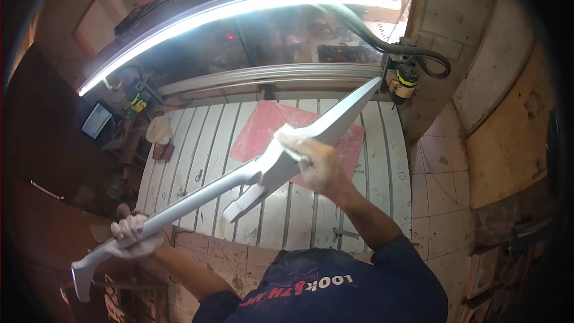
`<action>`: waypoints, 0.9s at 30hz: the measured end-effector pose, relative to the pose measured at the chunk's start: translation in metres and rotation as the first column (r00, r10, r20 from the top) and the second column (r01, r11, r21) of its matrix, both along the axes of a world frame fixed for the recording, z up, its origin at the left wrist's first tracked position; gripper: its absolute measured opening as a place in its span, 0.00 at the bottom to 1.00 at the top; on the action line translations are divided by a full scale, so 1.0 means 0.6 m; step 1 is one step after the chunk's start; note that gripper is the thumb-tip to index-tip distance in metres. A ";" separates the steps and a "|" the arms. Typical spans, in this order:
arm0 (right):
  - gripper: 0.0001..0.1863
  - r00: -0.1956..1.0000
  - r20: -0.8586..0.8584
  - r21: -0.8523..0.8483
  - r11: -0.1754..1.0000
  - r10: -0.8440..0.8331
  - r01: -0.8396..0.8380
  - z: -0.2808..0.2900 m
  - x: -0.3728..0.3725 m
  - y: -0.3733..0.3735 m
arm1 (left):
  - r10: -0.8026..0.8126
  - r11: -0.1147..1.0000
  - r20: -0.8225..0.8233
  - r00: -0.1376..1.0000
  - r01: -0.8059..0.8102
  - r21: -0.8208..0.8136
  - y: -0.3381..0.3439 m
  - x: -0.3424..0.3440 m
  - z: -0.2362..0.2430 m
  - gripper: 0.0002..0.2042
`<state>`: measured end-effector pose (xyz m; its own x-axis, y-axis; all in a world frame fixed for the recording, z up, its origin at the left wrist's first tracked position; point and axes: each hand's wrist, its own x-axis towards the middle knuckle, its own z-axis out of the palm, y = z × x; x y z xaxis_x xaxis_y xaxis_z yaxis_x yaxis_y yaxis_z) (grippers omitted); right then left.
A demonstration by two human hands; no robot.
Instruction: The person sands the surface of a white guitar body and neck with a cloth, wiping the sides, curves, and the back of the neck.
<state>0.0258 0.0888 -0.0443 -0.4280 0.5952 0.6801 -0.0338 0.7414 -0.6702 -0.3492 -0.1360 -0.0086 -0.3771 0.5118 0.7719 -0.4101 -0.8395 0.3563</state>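
Note:
A long silver-grey prop weapon, shaped like an axe, slants across the view above the slatted table. It has a straight shaft, a pointed blade at upper right, a blunt prong below and a hooked butt at lower left. My left hand, dusted white, wraps round the shaft near the butt. My right hand, also dusty, is closed over the piece where the blade meets the shaft. Something pale shows under its fingers, too unclear to name.
A dusty red sheet lies on the white slatted table. Behind it runs a metal rail under a lit tube lamp. A yellow-black tool head with a hose hangs at right. A monitor stands left.

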 end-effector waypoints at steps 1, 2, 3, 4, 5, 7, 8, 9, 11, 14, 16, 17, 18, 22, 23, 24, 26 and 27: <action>0.25 0.980 0.113 0.091 0.984 -0.165 0.155 -0.010 -0.002 0.010 | -0.017 1.000 0.000 1.000 0.017 -0.007 0.011 0.008 0.000 0.24; 0.26 0.924 0.201 0.196 0.937 -0.327 0.289 -0.013 -0.009 0.008 | -0.015 1.000 -0.005 1.000 0.015 -0.012 0.014 0.014 0.005 0.24; 0.29 0.870 0.366 0.129 0.943 -0.331 0.305 -0.015 -0.017 -0.013 | -0.020 1.000 -0.011 1.000 0.020 -0.022 0.016 0.023 0.009 0.24; 0.29 0.874 0.365 0.130 0.947 -0.320 0.293 -0.023 -0.030 -0.032 | -0.003 1.000 -0.013 1.000 0.002 -0.016 0.017 0.029 0.011 0.24; 0.30 0.804 0.517 0.111 0.954 -0.294 0.277 -0.036 -0.044 -0.052 | 0.016 1.000 -0.013 1.000 -0.016 -0.006 0.014 0.036 0.012 0.25; 0.31 0.861 0.403 0.108 0.951 -0.310 0.291 -0.095 -0.089 -0.089 | 0.063 0.998 -0.019 0.998 -0.063 0.013 0.012 0.051 0.019 0.25; 0.32 0.941 0.246 0.039 0.973 -0.232 0.229 -0.092 -0.113 -0.102 | 0.077 0.997 -0.011 0.997 -0.077 0.030 0.012 0.061 0.021 0.25; 0.34 0.985 0.076 -0.019 0.988 -0.152 0.154 -0.086 -0.136 -0.114 | 0.089 0.995 -0.004 0.996 -0.089 0.043 0.008 0.072 0.023 0.26; 0.37 0.987 0.014 -0.117 0.980 0.162 -0.159 -0.029 -0.167 -0.191 | 0.135 0.990 -0.022 0.991 -0.134 0.053 0.001 0.094 0.028 0.27; 0.33 0.987 0.105 0.130 0.983 0.120 -0.133 -0.042 -0.164 -0.177 | 0.188 0.982 -0.095 0.978 -0.184 0.047 -0.010 0.116 0.034 0.28; 0.28 0.984 0.156 0.088 0.993 -0.087 0.073 -0.074 -0.137 -0.121 | 0.189 0.982 -0.087 0.978 -0.186 0.042 -0.016 0.122 0.032 0.27; 0.27 0.977 0.188 -0.178 0.975 -0.102 0.136 -0.059 -0.117 -0.105 | 0.190 0.982 -0.122 0.974 -0.187 0.038 -0.022 0.122 0.035 0.27; 0.27 0.965 0.081 0.132 0.962 -0.250 0.239 -0.088 -0.126 -0.086 | 0.199 0.980 -0.121 0.973 -0.194 0.047 -0.021 0.129 0.033 0.27; 0.36 0.968 0.175 0.037 0.981 0.179 -0.188 0.017 -0.189 -0.269 | 0.161 0.981 -0.088 0.983 -0.149 0.127 -0.021 0.154 0.020 0.28; 0.36 0.961 0.180 0.064 0.973 0.208 -0.223 0.025 -0.187 -0.271 | 0.165 0.980 -0.092 0.982 -0.152 0.127 -0.022 0.162 0.023 0.28; 0.37 0.954 0.187 0.090 0.963 0.235 -0.255 0.030 -0.184 -0.270 | 0.167 0.980 -0.095 0.981 -0.154 0.125 -0.022 0.165 0.026 0.28; 0.35 1.000 0.019 0.278 0.961 0.011 -0.016 -0.055 -0.172 -0.186 | 0.137 0.985 -0.127 0.982 -0.121 0.126 -0.026 0.155 0.027 0.28; 0.32 0.974 0.205 0.114 0.990 -0.100 0.078 -0.063 -0.143 -0.156 | 0.147 0.985 -0.112 0.983 -0.135 0.108 -0.036 0.144 0.023 0.28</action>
